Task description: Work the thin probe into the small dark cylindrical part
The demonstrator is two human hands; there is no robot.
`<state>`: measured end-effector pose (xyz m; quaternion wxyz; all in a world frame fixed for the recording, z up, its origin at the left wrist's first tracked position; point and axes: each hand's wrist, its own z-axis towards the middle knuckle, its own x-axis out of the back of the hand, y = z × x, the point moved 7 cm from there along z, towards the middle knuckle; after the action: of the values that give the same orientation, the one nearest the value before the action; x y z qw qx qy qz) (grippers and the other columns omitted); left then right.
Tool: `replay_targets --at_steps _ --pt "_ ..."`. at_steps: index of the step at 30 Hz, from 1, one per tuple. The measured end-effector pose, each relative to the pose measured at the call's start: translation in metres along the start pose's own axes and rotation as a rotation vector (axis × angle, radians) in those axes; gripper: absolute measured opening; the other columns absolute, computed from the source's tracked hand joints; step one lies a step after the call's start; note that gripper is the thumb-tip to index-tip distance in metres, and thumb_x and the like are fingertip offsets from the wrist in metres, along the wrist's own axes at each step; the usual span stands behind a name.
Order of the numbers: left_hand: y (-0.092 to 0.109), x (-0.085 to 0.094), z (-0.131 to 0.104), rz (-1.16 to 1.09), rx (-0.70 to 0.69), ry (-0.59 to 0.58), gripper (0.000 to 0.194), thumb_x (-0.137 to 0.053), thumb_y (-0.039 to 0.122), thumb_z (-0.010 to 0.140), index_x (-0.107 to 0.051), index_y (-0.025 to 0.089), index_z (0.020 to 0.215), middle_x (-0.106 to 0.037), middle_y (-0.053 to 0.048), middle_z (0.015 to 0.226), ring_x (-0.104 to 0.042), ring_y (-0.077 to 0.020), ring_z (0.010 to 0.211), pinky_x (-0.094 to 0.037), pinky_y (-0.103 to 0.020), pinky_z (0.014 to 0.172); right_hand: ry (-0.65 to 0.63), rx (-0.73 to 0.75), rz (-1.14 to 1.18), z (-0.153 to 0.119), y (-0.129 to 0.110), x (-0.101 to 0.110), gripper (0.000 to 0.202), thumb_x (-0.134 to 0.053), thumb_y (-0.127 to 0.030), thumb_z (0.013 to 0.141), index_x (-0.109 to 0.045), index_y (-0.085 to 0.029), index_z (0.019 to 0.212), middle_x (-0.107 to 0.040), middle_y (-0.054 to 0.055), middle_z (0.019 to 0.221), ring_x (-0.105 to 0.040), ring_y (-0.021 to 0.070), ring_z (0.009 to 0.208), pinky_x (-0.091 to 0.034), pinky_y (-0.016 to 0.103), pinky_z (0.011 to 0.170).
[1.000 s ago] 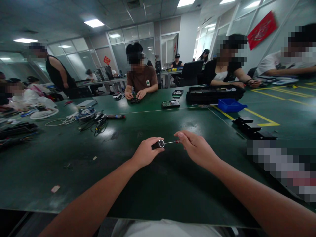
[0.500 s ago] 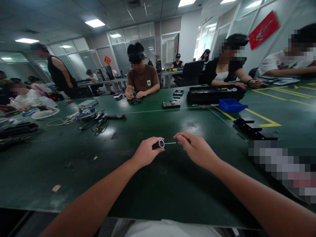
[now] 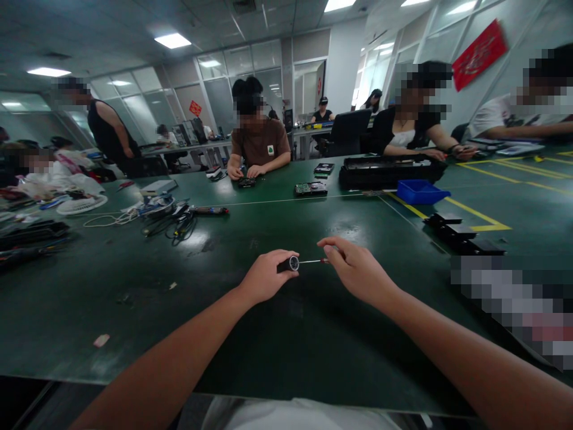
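Note:
My left hand (image 3: 265, 277) is wrapped round a black cylinder (image 3: 286, 264) whose round, silver-rimmed end faces the camera. From just right of that end a thin metal shaft (image 3: 310, 261) runs level to my right hand (image 3: 358, 269). The fingers of my right hand are closed around the red-tipped end of the shaft, with the index finger raised a little above it. Both hands are above the green table (image 3: 268, 346). Whether the shaft touches the cylinder cannot be made out.
A circuit board (image 3: 310, 189), a long black casing (image 3: 391, 172), a blue tray (image 3: 421, 192) and black brackets (image 3: 463, 234) lie farther back. Cables (image 3: 179, 221) and a dark tool (image 3: 210, 211) lie left. A person (image 3: 259, 146) works opposite.
The cylinder has turned very slightly in my left hand, and my right index finger has shifted a little. The grip of both hands is the same.

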<state>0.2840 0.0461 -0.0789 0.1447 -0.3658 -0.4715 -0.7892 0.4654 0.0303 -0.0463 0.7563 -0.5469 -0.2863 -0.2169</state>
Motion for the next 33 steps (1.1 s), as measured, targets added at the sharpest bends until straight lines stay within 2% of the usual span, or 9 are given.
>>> replay_targets --at_steps 5,11,16,20,23,25,29,31,33 --pt "0.001 -0.002 0.000 0.011 -0.015 -0.022 0.037 -0.074 0.020 0.082 -0.068 0.022 0.119 -0.068 -0.004 0.121 -0.062 -0.0217 0.112 -0.045 -0.037 0.105 -0.018 0.037 0.005 -0.003 -0.004 0.000 0.033 -0.046 -0.034 0.097 -0.055 -0.020 0.125 -0.069 0.001 0.076 -0.058 0.0170 0.057 -0.042 0.031 0.055" --pt "0.000 0.001 -0.001 0.000 0.003 0.004 0.037 -0.074 0.023 0.083 -0.068 0.022 0.119 -0.068 -0.005 0.121 -0.062 -0.0223 0.112 -0.046 -0.037 0.104 0.042 0.126 0.055 -0.005 -0.006 0.004 0.031 -0.052 -0.034 0.095 -0.055 -0.021 0.123 -0.069 0.006 0.095 -0.066 0.0210 0.083 -0.050 0.034 0.070" --pt "0.005 -0.002 -0.001 0.007 -0.025 -0.032 0.036 -0.073 0.022 0.083 -0.068 0.023 0.118 -0.068 -0.004 0.120 -0.062 -0.0222 0.112 -0.045 -0.037 0.105 0.029 0.094 0.067 -0.003 -0.002 0.004 0.032 -0.037 -0.040 0.101 -0.062 -0.023 0.112 -0.069 0.005 0.088 -0.064 0.0203 0.076 -0.047 0.034 0.066" --pt "0.004 0.000 -0.001 0.006 0.003 -0.005 0.035 -0.073 0.022 0.083 -0.068 0.021 0.117 -0.068 -0.005 0.119 -0.063 -0.0222 0.110 -0.046 -0.036 0.103 0.052 0.084 0.110 -0.004 -0.003 0.004 0.027 -0.043 -0.034 0.098 -0.057 -0.022 0.118 -0.069 0.004 0.085 -0.063 0.0200 0.074 -0.047 0.034 0.066" --pt "0.004 0.003 -0.001 0.006 0.009 0.024 0.034 -0.073 0.022 0.083 -0.068 0.021 0.117 -0.069 -0.004 0.116 -0.063 -0.0212 0.107 -0.047 -0.035 0.099 0.099 0.063 0.251 -0.004 -0.001 0.005 0.024 -0.055 -0.037 0.092 -0.057 -0.021 0.110 -0.067 0.004 0.084 -0.063 0.0198 0.075 -0.049 0.034 0.069" --pt "0.007 0.004 -0.001 0.005 -0.016 0.022 0.034 -0.073 0.020 0.083 -0.067 0.022 0.117 -0.069 -0.004 0.116 -0.063 -0.0209 0.107 -0.048 -0.035 0.098 0.105 0.017 0.425 -0.001 0.004 0.004 0.024 -0.058 -0.042 0.089 -0.060 -0.020 0.100 -0.067 0.005 0.086 -0.063 0.0202 0.079 -0.051 0.035 0.072" --pt "0.015 0.007 0.000 0.028 -0.083 0.014 0.037 -0.072 0.020 0.085 -0.066 0.022 0.121 -0.067 -0.005 0.122 -0.060 -0.0218 0.115 -0.044 -0.038 0.105 0.094 -0.236 0.794 0.006 0.029 -0.004 0.029 -0.051 -0.047 0.091 -0.060 -0.020 0.090 -0.064 0.008 0.082 -0.062 0.0203 0.072 -0.054 0.038 0.071" --pt "0.013 0.010 0.001 0.033 -0.054 0.028 0.036 -0.072 0.022 0.085 -0.066 0.022 0.121 -0.067 -0.005 0.121 -0.061 -0.0217 0.114 -0.045 -0.038 0.104 0.135 -0.286 0.861 0.007 0.038 -0.004 0.025 -0.054 -0.045 0.090 -0.059 -0.020 0.089 -0.063 0.007 0.081 -0.061 0.0195 0.072 -0.055 0.037 0.070" --pt "0.008 0.010 0.002 0.031 -0.014 0.021 0.035 -0.072 0.024 0.085 -0.066 0.021 0.120 -0.067 -0.005 0.120 -0.061 -0.0217 0.111 -0.047 -0.038 0.101 0.173 -0.260 0.825 0.008 0.041 -0.002 0.025 -0.057 -0.045 0.090 -0.060 -0.020 0.091 -0.063 0.007 0.085 -0.061 0.0191 0.074 -0.055 0.036 0.071"
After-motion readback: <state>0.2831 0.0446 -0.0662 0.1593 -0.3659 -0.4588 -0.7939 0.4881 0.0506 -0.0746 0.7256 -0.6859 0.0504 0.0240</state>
